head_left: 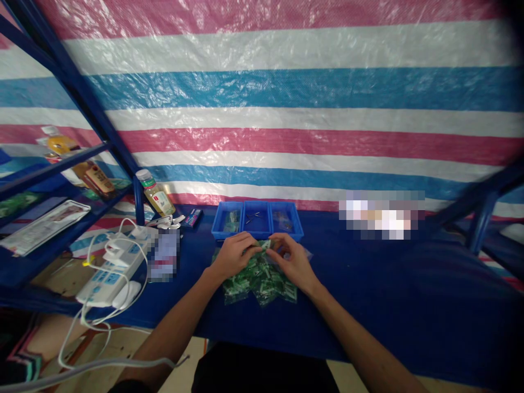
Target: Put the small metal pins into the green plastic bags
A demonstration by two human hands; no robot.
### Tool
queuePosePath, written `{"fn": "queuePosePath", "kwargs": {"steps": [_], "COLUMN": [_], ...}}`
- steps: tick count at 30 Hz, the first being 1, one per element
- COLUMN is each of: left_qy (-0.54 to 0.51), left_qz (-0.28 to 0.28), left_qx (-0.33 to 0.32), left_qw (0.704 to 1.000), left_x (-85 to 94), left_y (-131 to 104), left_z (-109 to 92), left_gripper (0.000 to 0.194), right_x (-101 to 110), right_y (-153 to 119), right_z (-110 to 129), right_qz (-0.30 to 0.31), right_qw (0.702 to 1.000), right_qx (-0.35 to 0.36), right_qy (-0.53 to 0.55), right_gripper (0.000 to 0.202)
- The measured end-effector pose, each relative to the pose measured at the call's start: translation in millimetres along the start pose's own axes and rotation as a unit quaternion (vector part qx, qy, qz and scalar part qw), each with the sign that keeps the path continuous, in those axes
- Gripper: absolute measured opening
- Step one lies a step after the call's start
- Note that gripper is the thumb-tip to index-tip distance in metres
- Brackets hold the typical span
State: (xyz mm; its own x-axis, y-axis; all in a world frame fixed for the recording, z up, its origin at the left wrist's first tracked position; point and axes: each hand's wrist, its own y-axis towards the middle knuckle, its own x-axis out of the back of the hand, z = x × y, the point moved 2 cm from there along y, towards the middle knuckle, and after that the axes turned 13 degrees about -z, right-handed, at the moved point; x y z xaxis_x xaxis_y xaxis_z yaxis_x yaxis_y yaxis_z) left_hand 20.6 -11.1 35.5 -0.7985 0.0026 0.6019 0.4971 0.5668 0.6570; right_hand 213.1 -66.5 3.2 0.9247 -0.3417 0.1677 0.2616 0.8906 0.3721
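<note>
Between the fingertips of my left hand (235, 254) and my right hand (291, 259) is a small clear plastic bag (265, 245) with green print on it. Both hands are closed in a pinch on it, and what the bag contains is too small to make out. Beneath them lies a heap of similar green-printed bags (257, 281) on the blue table. Just behind my hands stands a blue three-part tray (257, 236). Small bags lie in its left compartment, a few thin dark pieces in the middle one, and small items in the right one.
To the left are a white power strip (117, 270) with tangled cables, a bottle (155, 192), a small dark box (194, 218) and a blurred-out flat item (164, 254). A blue metal frame (94, 120) rises at the left. A striped sheet (286, 98) hangs behind the table (368, 305).
</note>
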Motion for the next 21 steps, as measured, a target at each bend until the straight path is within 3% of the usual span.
{"fn": "queuePosePath", "kwargs": {"steps": [5, 10, 15, 19, 21], "left_qy": [0.0, -0.015, -0.031, -0.039, -0.034], "left_qz": [0.004, -0.006, -0.016, -0.055, -0.059], "left_qx": [0.031, 0.063, 0.055, 0.051, 0.054], "left_qw": [1.0, 0.998, 0.998, 0.996, 0.996], "left_x": [0.0, -3.2, -4.2, -2.0, -1.4], "left_y": [-1.4, -6.6, -6.7, -5.4, -5.6], "left_z": [-1.9, 1.6, 3.9, 4.9, 4.8], "left_gripper": [0.018, 0.036, 0.027, 0.02, 0.023], "right_x": [0.2, 2.6, -0.5, -1.0, -0.1], "right_y": [-0.8, -0.5, -0.1, 0.3, 0.7], "right_z": [0.2, 1.0, 0.8, 0.4, 0.6], "right_qz": [-0.013, -0.04, -0.004, 0.027, 0.03], "right_qw": [1.0, 0.999, 1.0, 0.999, 0.999], "right_qx": [-0.004, -0.011, -0.015, -0.005, 0.008], "right_qy": [0.008, 0.01, 0.027, -0.018, -0.037], "right_gripper": [0.018, 0.022, 0.031, 0.017, 0.022]}}
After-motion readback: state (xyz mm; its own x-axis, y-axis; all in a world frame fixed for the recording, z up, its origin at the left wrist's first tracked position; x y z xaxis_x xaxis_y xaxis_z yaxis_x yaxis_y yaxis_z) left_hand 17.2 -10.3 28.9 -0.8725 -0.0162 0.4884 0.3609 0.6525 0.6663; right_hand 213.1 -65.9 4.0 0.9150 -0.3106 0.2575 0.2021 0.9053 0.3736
